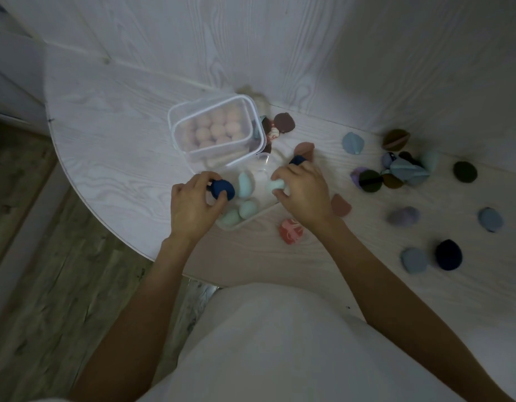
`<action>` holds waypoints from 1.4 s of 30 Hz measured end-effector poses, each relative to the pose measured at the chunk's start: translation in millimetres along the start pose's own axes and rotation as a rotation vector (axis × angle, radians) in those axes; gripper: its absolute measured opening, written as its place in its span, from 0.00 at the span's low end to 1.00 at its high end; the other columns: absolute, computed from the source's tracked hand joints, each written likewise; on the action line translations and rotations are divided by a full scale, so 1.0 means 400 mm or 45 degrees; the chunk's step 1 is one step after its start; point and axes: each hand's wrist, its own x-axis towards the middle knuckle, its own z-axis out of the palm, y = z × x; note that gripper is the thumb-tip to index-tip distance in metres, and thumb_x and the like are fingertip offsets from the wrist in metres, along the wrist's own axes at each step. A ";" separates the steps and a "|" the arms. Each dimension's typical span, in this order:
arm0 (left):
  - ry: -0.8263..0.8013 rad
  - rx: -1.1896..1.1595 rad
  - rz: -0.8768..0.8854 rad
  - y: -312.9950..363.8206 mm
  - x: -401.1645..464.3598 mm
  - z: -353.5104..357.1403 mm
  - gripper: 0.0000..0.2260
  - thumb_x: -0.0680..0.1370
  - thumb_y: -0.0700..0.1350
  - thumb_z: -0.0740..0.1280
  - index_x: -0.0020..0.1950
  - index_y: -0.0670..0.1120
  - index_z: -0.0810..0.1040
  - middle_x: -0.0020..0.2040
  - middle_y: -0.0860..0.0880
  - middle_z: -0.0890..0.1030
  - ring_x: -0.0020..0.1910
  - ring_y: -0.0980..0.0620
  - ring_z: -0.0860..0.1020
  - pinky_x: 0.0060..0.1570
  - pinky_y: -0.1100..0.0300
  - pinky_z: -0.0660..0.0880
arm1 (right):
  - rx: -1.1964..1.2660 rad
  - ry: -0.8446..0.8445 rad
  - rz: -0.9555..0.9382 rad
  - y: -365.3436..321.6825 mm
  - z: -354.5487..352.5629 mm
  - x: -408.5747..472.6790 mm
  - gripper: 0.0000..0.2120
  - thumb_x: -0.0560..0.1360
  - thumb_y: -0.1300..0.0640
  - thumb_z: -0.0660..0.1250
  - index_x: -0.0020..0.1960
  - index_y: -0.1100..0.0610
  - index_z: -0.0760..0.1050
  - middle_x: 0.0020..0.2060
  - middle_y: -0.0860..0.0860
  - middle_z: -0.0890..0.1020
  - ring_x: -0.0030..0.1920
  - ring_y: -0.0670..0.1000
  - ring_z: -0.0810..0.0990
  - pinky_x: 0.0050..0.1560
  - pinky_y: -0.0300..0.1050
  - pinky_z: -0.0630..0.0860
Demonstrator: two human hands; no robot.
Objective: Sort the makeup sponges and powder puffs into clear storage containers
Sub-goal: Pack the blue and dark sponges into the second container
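My left hand (192,204) grips a dark blue powder puff (223,190) at the left edge of an open clear container (248,223) that holds several mint green sponges (245,184). My right hand (304,192) pinches a mint sponge (275,184) over the same container, with another dark blue puff (298,160) at its fingertips. Behind stands a lidded clear box (216,129) full of peach sponges. Several loose puffs in blue, brown, pink and purple lie on the table to the right.
The white round table (105,126) meets a white panelled wall behind. A pink patterned puff (290,231) and a dusty pink puff (341,205) lie by my right wrist. Brown puffs (283,123) sit behind the lidded box. Wooden floor shows at the left.
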 end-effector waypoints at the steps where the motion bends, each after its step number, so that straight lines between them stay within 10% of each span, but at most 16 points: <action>1: 0.023 -0.061 -0.009 0.002 -0.001 -0.006 0.12 0.73 0.47 0.65 0.54 0.47 0.75 0.50 0.52 0.81 0.45 0.53 0.78 0.49 0.55 0.68 | -0.101 -0.070 -0.094 -0.001 0.005 0.005 0.10 0.65 0.59 0.75 0.45 0.57 0.79 0.39 0.52 0.82 0.43 0.57 0.76 0.46 0.49 0.71; 5: 0.083 -0.403 -0.184 0.011 -0.015 -0.022 0.09 0.76 0.45 0.65 0.56 0.50 0.73 0.50 0.56 0.78 0.45 0.61 0.76 0.43 0.72 0.70 | -0.355 -0.550 -0.161 -0.024 0.007 0.058 0.11 0.75 0.56 0.67 0.54 0.60 0.75 0.48 0.55 0.81 0.49 0.56 0.77 0.43 0.47 0.70; 11: 0.142 -0.710 -0.381 0.021 -0.043 -0.008 0.07 0.79 0.45 0.64 0.57 0.52 0.72 0.50 0.60 0.77 0.49 0.61 0.76 0.46 0.70 0.72 | -0.169 -0.712 -0.010 -0.047 0.012 0.070 0.14 0.76 0.64 0.60 0.60 0.58 0.75 0.53 0.57 0.78 0.49 0.57 0.78 0.46 0.51 0.77; 25: 0.217 -0.875 -0.504 0.024 -0.055 0.018 0.07 0.79 0.46 0.63 0.57 0.51 0.72 0.50 0.59 0.77 0.48 0.62 0.76 0.44 0.73 0.71 | -0.121 -0.670 0.062 -0.044 0.019 0.061 0.16 0.79 0.52 0.58 0.40 0.61 0.75 0.37 0.54 0.78 0.36 0.54 0.76 0.35 0.47 0.72; 36: 0.230 -0.916 -0.520 0.020 -0.057 0.020 0.07 0.79 0.45 0.63 0.57 0.51 0.72 0.50 0.60 0.77 0.46 0.66 0.75 0.44 0.73 0.70 | 0.189 -0.731 0.197 -0.049 0.026 0.103 0.12 0.75 0.65 0.64 0.58 0.60 0.76 0.56 0.56 0.79 0.54 0.53 0.78 0.56 0.50 0.76; 42: 0.257 -0.923 -0.553 0.016 -0.055 0.022 0.07 0.79 0.45 0.64 0.57 0.50 0.73 0.49 0.61 0.77 0.48 0.64 0.76 0.45 0.71 0.72 | -0.114 -0.864 -0.075 -0.057 0.073 0.134 0.21 0.78 0.61 0.56 0.70 0.49 0.63 0.57 0.57 0.74 0.52 0.57 0.76 0.44 0.49 0.73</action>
